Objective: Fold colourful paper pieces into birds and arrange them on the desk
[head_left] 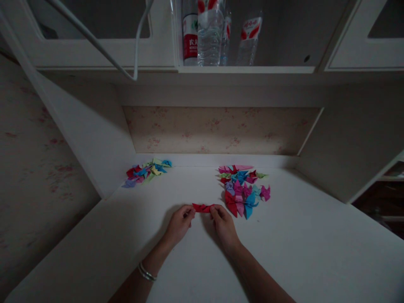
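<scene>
A small piece of folded red paper (203,208) is stretched level between my two hands, over the middle of the white desk (202,256). My left hand (180,222) pinches its left end between thumb and fingers. At the other end, my right hand (223,223) grips it the same way. Just beyond my right hand lies a pile of folded paper cranes (239,191) in red, pink, blue and green. A second, smaller heap of coloured folded paper (147,171) sits at the back left of the desk.
Above the desk, an open shelf (246,69) holds several clear plastic bottles (210,38) and a red-and-white can (190,40). A white cable or bar (94,42) hangs across the upper left. Side panels (341,139) enclose the desk's back on both sides.
</scene>
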The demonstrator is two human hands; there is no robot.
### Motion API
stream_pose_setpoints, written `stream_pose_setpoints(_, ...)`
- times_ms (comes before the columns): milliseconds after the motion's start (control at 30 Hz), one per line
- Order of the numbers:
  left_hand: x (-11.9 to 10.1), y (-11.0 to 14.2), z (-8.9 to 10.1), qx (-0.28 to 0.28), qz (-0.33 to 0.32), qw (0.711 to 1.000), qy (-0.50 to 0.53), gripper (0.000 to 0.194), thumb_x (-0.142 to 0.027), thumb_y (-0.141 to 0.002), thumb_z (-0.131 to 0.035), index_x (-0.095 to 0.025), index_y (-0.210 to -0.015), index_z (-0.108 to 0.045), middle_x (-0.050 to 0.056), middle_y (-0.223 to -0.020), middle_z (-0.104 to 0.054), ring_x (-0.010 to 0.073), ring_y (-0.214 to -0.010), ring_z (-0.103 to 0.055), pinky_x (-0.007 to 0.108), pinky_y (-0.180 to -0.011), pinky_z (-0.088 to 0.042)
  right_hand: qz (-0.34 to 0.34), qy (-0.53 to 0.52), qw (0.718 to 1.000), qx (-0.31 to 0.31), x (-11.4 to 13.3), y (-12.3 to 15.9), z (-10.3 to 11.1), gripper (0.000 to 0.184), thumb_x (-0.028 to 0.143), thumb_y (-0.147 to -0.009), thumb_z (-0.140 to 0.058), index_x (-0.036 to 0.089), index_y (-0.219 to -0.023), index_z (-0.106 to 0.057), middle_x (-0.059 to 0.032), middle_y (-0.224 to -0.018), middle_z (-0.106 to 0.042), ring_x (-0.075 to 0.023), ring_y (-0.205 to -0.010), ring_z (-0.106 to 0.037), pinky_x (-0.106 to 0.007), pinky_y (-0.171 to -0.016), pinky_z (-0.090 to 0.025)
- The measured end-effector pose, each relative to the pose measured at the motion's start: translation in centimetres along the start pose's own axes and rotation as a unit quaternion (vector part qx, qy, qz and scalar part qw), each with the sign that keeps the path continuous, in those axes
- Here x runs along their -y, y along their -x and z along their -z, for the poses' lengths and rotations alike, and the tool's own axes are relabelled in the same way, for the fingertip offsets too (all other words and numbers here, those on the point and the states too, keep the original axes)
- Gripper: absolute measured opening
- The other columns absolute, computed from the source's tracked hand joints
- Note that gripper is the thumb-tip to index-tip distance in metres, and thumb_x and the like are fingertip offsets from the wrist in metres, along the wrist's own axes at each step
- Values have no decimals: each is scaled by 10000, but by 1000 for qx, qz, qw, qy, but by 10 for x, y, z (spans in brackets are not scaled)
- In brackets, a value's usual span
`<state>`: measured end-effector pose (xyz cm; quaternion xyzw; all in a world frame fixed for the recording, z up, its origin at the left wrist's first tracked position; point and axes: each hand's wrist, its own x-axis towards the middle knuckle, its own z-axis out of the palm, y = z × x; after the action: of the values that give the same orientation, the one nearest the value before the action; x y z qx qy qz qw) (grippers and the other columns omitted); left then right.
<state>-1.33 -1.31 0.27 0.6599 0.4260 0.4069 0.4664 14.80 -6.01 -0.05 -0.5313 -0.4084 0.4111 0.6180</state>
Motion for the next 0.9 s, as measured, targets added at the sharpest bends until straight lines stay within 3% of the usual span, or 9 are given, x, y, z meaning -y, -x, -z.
stream_pose_setpoints(267,-5,-1,7,-58,-7,998,-37,384,-472,-821,-521,-169,-1041,-607,46,-881,-655,111,-520,-527,216,-460,-383,13,17,1000,-1,3,2,-1,392,557,-770,-582,170,-780,-645,8,-600,-534,-108,-490,-407,-230,-461,-285)
stream_pose_setpoints(567,-19,-1,23,-6,-127,973,-192,204,-310,-845,-503,-202,-777,-662,29,-776,-627,158,-712,-570,247,-648,-424,17,19,999,29,-3,2,1,402,551,-802,-561,160,-834,-648,7,-625,-516,-110,-529,-408,-215,-473,-295)
stream_pose_setpoints(767,-9,-17,32,-36,-94,973,-208,192,-319,-837,-504,-199,-770,-639,30,-776,-638,171,-714,-585,264,-674,-437,12,50,998,26,1,5,0,364,518,-841,-522,171,-820,-628,20,-619,-499,-123,-574,-437,-227,-538,-333)
stream_pose_setpoints(900,-26,-37,23,-70,-98,962,-243,205,-332,-838,-498,-203,-798,-652,37,-815,-655,181,-741,-593,277,-702,-441,15,68,996,58,3,9,-3,313,465,-872,-493,186,-813,-621,26,-615,-495,-123,-584,-449,-220,-538,-335)
